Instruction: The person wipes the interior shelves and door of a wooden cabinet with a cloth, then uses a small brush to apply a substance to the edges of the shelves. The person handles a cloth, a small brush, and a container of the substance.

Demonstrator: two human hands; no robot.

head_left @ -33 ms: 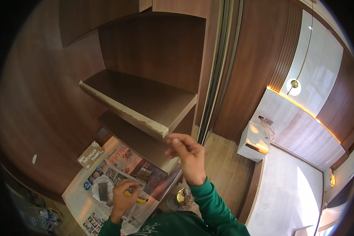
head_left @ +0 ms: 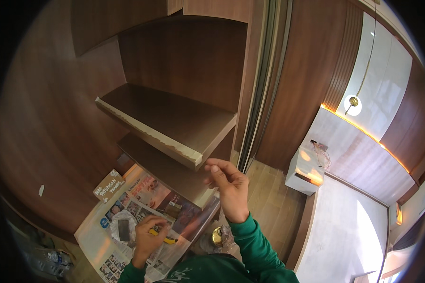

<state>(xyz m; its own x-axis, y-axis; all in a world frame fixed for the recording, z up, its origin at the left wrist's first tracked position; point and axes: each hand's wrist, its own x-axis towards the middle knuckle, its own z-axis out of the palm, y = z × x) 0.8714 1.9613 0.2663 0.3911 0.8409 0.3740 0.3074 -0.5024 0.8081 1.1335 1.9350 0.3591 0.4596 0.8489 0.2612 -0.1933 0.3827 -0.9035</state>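
Note:
My right hand hovers just off the front right corner of a brown wooden shelf. Thumb and fingertips come together in a pinch; whatever is between them is too small to make out. A strip of cream masking tape with a ragged edge runs along the shelf's front. Lower down, my left hand is closed around a yellow and black tool, which looks like a utility knife. It is held above newspaper sheets spread on a lower surface.
A dark rectangular item lies on crumpled clear plastic beside my left hand. A lettered cardboard piece leans at the back. Below my right forearm stands a gold-coloured can. Another shelf sits under the taped one. Plastic bottles are at lower left.
My right hand has shifted slightly to the right, a little away from the shelf corner. My left hand and the tool look unmoved.

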